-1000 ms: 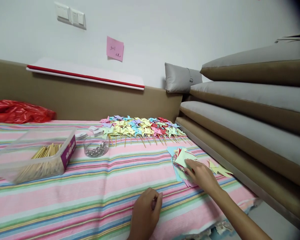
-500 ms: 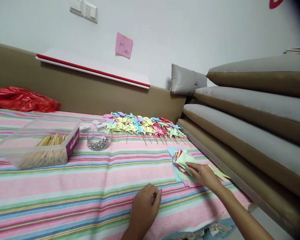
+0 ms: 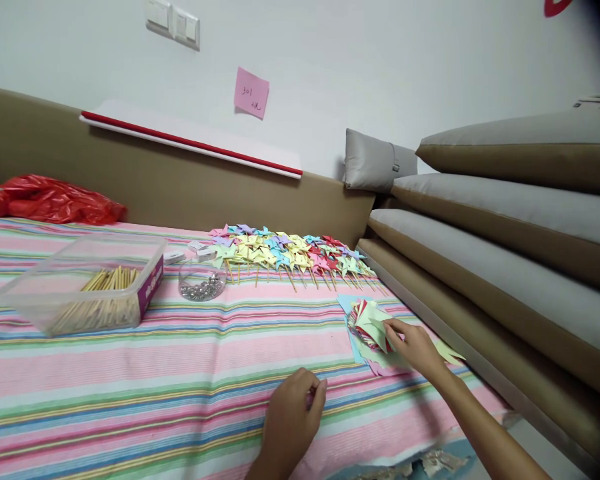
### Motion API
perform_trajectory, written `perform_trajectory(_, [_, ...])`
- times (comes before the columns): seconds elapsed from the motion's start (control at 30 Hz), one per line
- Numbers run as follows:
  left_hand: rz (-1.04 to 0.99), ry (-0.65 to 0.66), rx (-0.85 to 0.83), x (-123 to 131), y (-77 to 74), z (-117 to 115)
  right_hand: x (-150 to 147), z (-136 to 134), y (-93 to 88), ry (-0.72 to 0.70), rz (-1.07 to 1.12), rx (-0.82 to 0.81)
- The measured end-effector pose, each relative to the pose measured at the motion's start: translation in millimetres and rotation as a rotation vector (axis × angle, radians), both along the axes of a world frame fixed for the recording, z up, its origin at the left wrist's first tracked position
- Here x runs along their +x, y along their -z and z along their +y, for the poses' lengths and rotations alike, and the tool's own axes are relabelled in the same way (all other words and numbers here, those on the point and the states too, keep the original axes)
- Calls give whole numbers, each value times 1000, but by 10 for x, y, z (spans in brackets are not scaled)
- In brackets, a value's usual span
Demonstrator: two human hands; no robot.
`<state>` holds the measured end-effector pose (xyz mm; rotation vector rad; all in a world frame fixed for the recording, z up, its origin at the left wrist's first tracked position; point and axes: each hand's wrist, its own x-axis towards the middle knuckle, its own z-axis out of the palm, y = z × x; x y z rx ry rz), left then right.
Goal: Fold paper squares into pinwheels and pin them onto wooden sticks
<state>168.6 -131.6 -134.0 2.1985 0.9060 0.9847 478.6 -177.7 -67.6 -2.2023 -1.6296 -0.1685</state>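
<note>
My right hand (image 3: 413, 343) pinches the edge of a light green paper piece (image 3: 371, 319) between thumb and fingers. That piece lies on top of a fanned stack of cut papers, red ones (image 3: 363, 305) among them, and its edge is slightly raised. Under the stack spread a blue sheet (image 3: 347, 305) and a pink sheet (image 3: 377, 369). My left hand (image 3: 296, 415) rests loosely curled on the striped cloth (image 3: 170, 373), with no object showing in it. Farther back, several finished paper pinwheels (image 3: 280, 250) on sticks lie in rows.
On the left stands a clear plastic box (image 3: 153, 283) of wooden sticks. Beside it is a round clear dish (image 3: 180, 277) of small metal pins, with small white boxes (image 3: 200, 251) behind. A red plastic bag (image 3: 60, 200) lies at the back. Stacked grey-brown cushions (image 3: 505, 247) border the right side.
My right hand has drawn its fingers together on the green paper and shifted slightly right, lifting the paper's edge. My left hand stays curled in place. The view has moved slightly.
</note>
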Motion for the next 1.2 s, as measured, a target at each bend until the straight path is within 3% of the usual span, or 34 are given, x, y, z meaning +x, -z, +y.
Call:
perform_trajectory(0.2, [10,4,-45,-2,6,-3,-110,-10,-139,306,-171,183])
perform_trajectory(0.4, [-6,20,-97,-14,6,-5,-154,-119,-501,536,-245,319])
perform_trajectory(0.5, [-45,37,-154,-12,-22,-19,-249,-115,-672,584,-218,483])
perform_trajectory(0.6, [-167,71,-327,-52,-140,30,-566,43,-725,413,-36,713])
perform_trajectory(0.67, [-301,44,-510,-139,-269,126,-925,217,-675,231,247,793])
perform_trajectory(0.8, [-633,-134,-739,-457,-554,391,-1757,513,-471,-242,974,480])
perform_trajectory(0.87, [-805,-194,-855,-631,-661,474,-2073,561,-385,-365,1251,332])
perform_trajectory(1.0, [-891,-61,-1045,-874,-773,453,-2376,535,-312,-426,1495,187])
perform_trajectory(1.1, [-839,50,-1009,-957,-789,381,-2464,533,-301,-391,1556,178])
perform_trajectory(1.2, [-808,17,-960,-992,-769,353,-2542,560,-282,-383,1585,142])
